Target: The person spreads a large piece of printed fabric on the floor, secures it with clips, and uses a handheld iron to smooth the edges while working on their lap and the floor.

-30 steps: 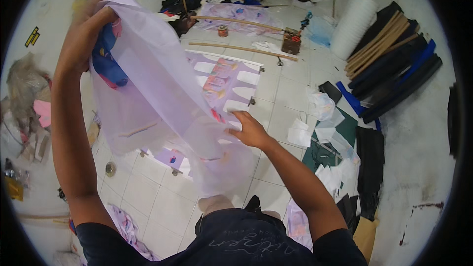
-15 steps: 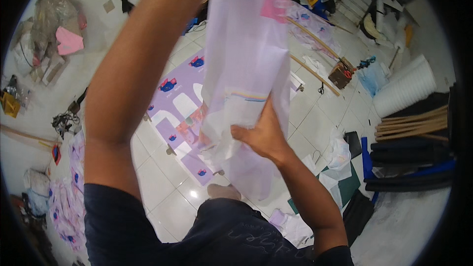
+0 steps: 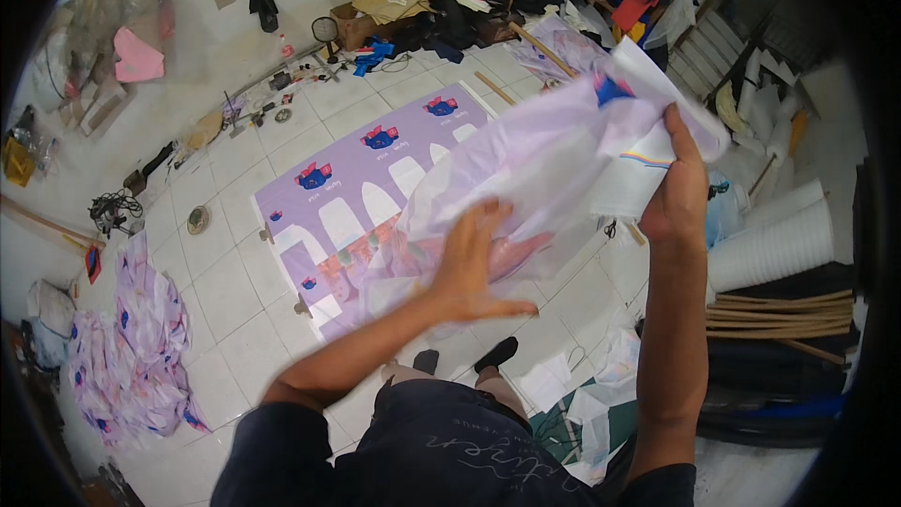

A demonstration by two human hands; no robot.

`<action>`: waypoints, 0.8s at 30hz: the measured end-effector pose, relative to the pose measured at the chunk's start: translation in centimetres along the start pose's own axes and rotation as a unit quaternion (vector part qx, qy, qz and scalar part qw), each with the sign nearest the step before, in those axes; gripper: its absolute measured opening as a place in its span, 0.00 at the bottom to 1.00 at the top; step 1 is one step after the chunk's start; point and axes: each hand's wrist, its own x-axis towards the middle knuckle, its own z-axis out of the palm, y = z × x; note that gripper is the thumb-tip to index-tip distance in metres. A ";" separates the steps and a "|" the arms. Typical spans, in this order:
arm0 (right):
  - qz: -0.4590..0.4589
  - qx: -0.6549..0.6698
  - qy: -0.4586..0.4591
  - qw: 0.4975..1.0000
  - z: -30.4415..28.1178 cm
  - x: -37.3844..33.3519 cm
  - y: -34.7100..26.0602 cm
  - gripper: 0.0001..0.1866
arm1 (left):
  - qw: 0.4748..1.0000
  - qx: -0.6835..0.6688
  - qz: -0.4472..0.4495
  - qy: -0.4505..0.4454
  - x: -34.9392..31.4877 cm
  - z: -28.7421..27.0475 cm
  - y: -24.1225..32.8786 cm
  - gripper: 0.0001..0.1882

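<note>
A thin lilac-and-white printed cloth (image 3: 526, 160), partly see-through, hangs in loose folds in front of me. My right hand (image 3: 678, 190) grips its bunched end at the right, close to a rainbow stripe, with the thumb upward. My left hand (image 3: 474, 268) has its fingers spread and lies against or just in front of the cloth's lower folds; it grips nothing that I can see. Below, a purple printed sheet (image 3: 347, 161) with blue-and-pink figures and white rounded shapes lies flat, its right part hidden by the cloth.
A heap of similar printed cloth (image 3: 131, 347) lies on the tiles at left. At right are a white foam roll (image 3: 779, 239) and a bundle of brown sticks (image 3: 779, 317). A green mat (image 3: 610, 427) with white scraps sits near my feet. Dark fabrics (image 3: 460, 14) pile along the far wall.
My left arm has come down from high up, and its hand now shows with fingers spread. My right hand has moved up and right, swinging the cloth from upright to slanting sideways.
</note>
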 end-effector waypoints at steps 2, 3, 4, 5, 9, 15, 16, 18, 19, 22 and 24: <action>0.008 -0.015 -0.028 0.999 2.2 1.2 -0.1 0.19 | 0.993 0.063 -0.086 0.052 -1.7 5.1 -1.2 0.52; 0.017 -0.018 -0.047 0.999 3.2 1.8 0.7 0.19 | 0.984 0.092 -0.124 0.088 -2.0 7.0 -2.9 0.49; 0.012 0.019 -0.107 0.994 3.7 3.0 1.6 0.17 | 0.971 0.123 -0.163 0.127 -2.3 8.2 -4.8 0.47; -0.028 -0.007 -0.096 0.995 4.2 4.4 1.7 0.16 | 0.964 0.130 -0.192 0.129 -2.2 8.5 -7.0 0.38; -0.143 -0.092 -0.107 0.980 3.1 13.2 -2.1 0.15 | 0.914 0.194 -0.295 0.198 -0.6 7.8 -14.3 0.23; -0.164 -0.225 -0.132 0.951 -1.1 29.2 -8.9 0.16 | 0.832 0.237 -0.378 0.331 0.2 0.5 -22.0 0.11; -0.170 -0.205 -0.140 0.954 -1.8 30.6 -8.5 0.18 | 0.822 0.225 -0.366 0.374 -0.6 -1.9 -22.2 0.10; -0.179 -0.222 -0.135 0.949 -5.3 34.1 -10.8 0.21 | 0.792 0.181 -0.420 0.405 2.1 -3.3 -20.3 0.12; -0.156 -0.197 -0.144 0.957 -6.1 35.5 -10.8 0.22 | 0.777 0.280 -0.364 0.431 0.1 -9.9 -18.9 0.15; -0.151 -0.200 -0.111 0.962 -11.1 37.5 -11.6 0.22 | 0.757 0.380 -0.285 0.449 4.6 -13.9 -11.2 0.18; -0.131 -0.219 -0.101 0.962 -14.1 37.6 -10.9 0.21 | 0.719 0.438 -0.264 0.470 7.2 -18.0 -4.1 0.20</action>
